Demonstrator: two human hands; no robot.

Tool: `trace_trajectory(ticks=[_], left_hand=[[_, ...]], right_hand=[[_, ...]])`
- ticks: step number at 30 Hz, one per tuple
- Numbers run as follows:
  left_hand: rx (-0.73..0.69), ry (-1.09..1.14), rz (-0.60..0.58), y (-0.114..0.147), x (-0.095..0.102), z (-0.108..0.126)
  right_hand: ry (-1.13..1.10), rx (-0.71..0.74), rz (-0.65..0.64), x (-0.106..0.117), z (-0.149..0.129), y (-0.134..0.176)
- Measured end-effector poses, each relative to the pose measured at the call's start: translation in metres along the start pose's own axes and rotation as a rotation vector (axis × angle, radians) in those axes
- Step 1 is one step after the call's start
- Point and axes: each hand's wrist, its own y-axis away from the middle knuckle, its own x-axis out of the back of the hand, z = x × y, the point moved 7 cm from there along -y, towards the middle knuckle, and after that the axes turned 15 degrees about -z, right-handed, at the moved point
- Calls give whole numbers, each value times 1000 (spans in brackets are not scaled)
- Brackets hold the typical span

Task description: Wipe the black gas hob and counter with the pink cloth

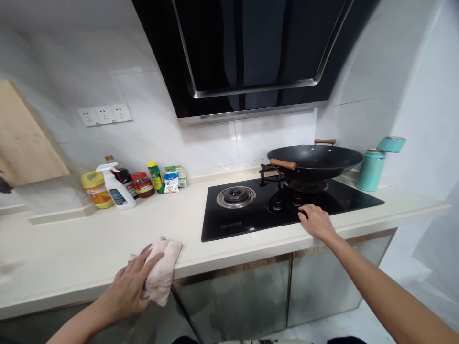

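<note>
My left hand [129, 285] presses a folded pale pink cloth [165, 265] onto the front edge of the counter, and part of the cloth hangs over that edge. My right hand [317, 222] rests on the front rim of the black gas stove [247, 224], with its fingers apart and slightly bent and nothing visible in them. Just beyond those fingertips is a control knob [297, 199], and a second knob [277, 203] lies to its left. A black wok [322, 165] with wooden handles stands on the right burner. The left burner [236, 196] is bare.
Along the wall at left stand a spray bottle [117, 188], a yellow jug [95, 191], a red-lidded jar [142, 185], a green shaker [155, 177] and small packets [172, 181]. A teal flask [372, 171] with its lid tipped back stands right of the wok. The range hood [251, 52] overhangs the stove.
</note>
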Motion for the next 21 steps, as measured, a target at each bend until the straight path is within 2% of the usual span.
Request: trace_trajectory(ticks=[3,7,15,21], left_hand=[[0,-63,-57,-10,3,-4],[-32,-143,9,-15,14,8],[-78,-262,120,-20,37,86],[-105,-279,206,-32,39,124]], right_hand=[[-22,-2,-14,1,0,0],[-36,-3,-12,2,-3,0],[-75,-18,-13,4,-6,2],[-105,-27,6,7,-8,3]])
